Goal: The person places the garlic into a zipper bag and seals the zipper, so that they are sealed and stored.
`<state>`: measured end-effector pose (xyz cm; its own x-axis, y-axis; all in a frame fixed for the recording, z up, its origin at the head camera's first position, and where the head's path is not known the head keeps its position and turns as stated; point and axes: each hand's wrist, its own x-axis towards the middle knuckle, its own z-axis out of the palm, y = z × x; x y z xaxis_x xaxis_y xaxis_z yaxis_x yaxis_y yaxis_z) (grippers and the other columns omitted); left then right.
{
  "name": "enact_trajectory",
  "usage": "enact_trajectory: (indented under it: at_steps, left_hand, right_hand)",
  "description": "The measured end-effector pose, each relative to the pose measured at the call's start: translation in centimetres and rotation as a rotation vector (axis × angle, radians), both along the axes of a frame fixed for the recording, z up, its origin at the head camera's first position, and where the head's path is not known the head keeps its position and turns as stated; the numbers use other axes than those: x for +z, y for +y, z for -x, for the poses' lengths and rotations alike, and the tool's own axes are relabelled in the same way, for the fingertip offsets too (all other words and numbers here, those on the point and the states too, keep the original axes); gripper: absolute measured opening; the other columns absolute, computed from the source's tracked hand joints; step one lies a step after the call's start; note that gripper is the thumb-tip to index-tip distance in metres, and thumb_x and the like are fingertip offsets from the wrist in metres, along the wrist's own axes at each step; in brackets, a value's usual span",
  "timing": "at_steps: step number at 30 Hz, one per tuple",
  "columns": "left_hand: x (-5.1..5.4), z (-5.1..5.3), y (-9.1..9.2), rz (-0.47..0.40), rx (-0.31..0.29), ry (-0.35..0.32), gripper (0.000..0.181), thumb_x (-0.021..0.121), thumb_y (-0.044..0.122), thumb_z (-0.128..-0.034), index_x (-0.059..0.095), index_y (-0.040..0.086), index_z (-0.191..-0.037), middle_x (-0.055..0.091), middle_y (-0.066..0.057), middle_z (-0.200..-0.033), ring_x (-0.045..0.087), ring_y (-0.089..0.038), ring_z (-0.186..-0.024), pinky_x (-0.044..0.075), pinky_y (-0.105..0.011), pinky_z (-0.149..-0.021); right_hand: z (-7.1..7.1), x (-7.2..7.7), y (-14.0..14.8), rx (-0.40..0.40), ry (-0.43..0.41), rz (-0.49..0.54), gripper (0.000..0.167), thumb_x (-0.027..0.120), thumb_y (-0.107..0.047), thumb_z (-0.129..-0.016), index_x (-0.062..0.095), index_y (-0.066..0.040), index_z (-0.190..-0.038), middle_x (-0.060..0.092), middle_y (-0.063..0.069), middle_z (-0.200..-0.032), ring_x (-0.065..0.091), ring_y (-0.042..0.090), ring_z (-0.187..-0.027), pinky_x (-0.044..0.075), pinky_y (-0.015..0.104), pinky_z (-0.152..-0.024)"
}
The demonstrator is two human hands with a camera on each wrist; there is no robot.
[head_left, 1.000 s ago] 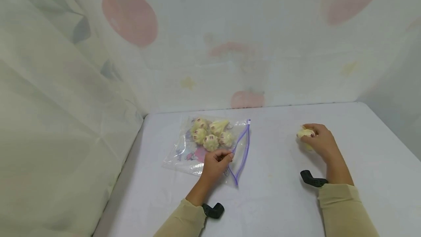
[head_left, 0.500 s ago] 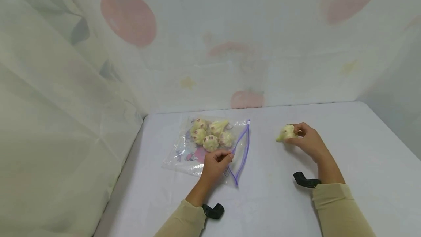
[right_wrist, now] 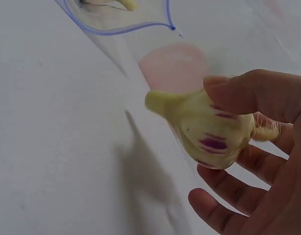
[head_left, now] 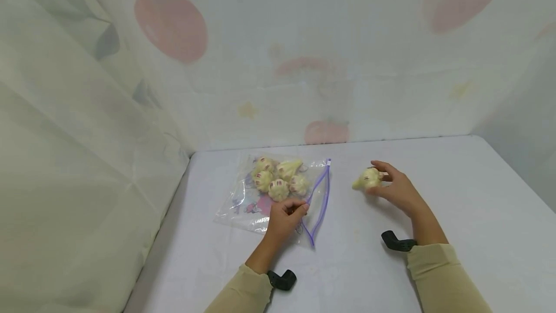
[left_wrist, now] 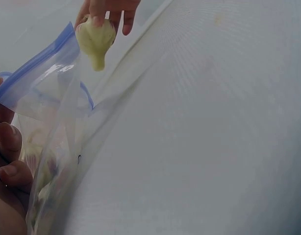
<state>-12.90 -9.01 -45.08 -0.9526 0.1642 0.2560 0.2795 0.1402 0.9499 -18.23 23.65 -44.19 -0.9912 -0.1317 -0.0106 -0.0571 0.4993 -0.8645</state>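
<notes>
A garlic bulb, pale yellow with purple streaks, is gripped between the thumb and fingers of my right hand, to the right of the bag. In the right wrist view the garlic bulb is off the table, its stem pointing left and its root tuft toward the palm. My left hand pinches the edge of a clear zip bag near its purple zip. The bag's mouth stands open toward the right. Inside lie several garlic bulbs. In the left wrist view the bag rises beside the curled fingers.
A white-covered table lies under both hands. Behind it hangs a pale curtain with fruit prints, and another curtain borders the left side. Dark camera mounts sit at both wrists.
My right hand has carried the garlic bulb leftward, closer to the bag's mouth. The left hand and the bag have stayed in place.
</notes>
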Motion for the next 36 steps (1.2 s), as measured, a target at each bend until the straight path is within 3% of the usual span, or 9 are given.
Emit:
enact_trajectory:
  at_steps: [9, 18, 25, 29, 36]
  left_hand:
    - [-0.1, 0.0, 0.0, -0.012, -0.003, -0.008, 0.011, 0.069, 0.003, -0.089, 0.073, -0.006, -0.094, 0.071, -0.024, -0.081, 0.062, -0.006, -0.068, 0.049, -0.018, -0.061]
    - [0.0, -0.1, 0.0, -0.003, 0.001, -0.012, 0.011, 0.07, 0.003, -0.0891, 0.074, -0.006, -0.094, 0.072, -0.022, -0.081, 0.064, -0.012, -0.068, 0.049, -0.018, -0.061]
    - [0.2, -0.1, 0.1, 0.006, 0.002, 0.009, 0.011, 0.069, 0.002, -0.0893, 0.073, -0.007, -0.093, 0.071, -0.024, -0.08, 0.06, -0.003, -0.065, 0.048, -0.017, -0.059]
    - [0.2, -0.2, 0.1, -0.007, 0.009, 0.016, 0.01, 0.069, 0.002, -0.0888, 0.073, -0.007, -0.092, 0.07, -0.024, -0.079, 0.06, -0.005, -0.065, 0.048, -0.017, -0.059]
    - [0.4, -0.3, 0.2, -0.016, 0.001, 0.02, 0.012, 0.068, 0.001, -0.0895, 0.072, -0.01, -0.092, 0.07, -0.026, -0.08, 0.06, -0.005, -0.065, 0.048, -0.017, -0.059]
  right_hand:
    - [0.0, -0.3, -1.5, 0.032, -0.016, 0.032, 0.073, 0.077, -0.007, -0.077, 0.043, -0.011, -0.141, 0.042, 0.014, -0.147, 0.05, 0.038, -0.124, 0.047, 0.034, -0.08]
    - [-0.4, -0.4, -3.6, 0.088, -0.035, 0.039, 0.072, 0.087, -0.021, -0.073, 0.048, -0.019, -0.134, 0.054, 0.011, -0.137, 0.057, 0.033, -0.115, 0.051, 0.035, -0.08]
    - [-0.9, -0.5, -6.4, 0.195, 0.043, 0.024, 0.073, 0.087, -0.024, -0.073, 0.052, -0.014, -0.137, 0.057, 0.009, -0.135, 0.057, 0.031, -0.117, 0.053, 0.036, -0.083]
    - [-1.3, -0.7, -8.2, 0.242, 0.084, -0.013, 0.074, 0.086, -0.028, -0.075, 0.052, -0.016, -0.14, 0.056, 0.007, -0.138, 0.056, 0.031, -0.117, 0.052, 0.043, -0.09]
    - [-1.5, -1.7, -11.2, 0.258, 0.123, -0.088, 0.076, 0.086, -0.03, -0.075, 0.052, -0.013, -0.141, 0.056, 0.007, -0.14, 0.057, 0.029, -0.116, 0.048, 0.049, -0.095]
